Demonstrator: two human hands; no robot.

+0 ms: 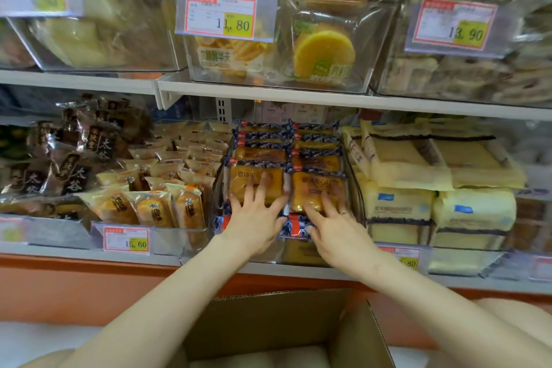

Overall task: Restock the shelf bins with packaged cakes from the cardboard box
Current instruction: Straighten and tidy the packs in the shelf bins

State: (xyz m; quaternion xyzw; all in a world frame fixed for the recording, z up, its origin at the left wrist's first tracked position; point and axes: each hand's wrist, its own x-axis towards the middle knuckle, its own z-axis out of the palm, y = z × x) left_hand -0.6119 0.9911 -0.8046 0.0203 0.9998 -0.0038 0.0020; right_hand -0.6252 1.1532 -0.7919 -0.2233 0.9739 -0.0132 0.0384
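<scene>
A clear shelf bin (298,254) on the lower shelf holds two rows of brown packaged cakes in blue-patterned wrappers. My left hand (257,218) lies flat, fingers spread, on the front cake of the left row (254,179). My right hand (334,230) rests with fingers apart on the front cake of the right row (316,188). Neither hand grips a pack. The open cardboard box (352,334) sits below the shelf between my arms; its contents are hard to make out.
Neighbouring bins hold small yellow-wrapped cakes (155,206) on the left and pale sliced cakes (418,206) on the right. Dark-wrapped packs (68,164) fill the far left. The upper shelf (268,89) carries clear bins with price tags (221,13). The shelf edge is orange below.
</scene>
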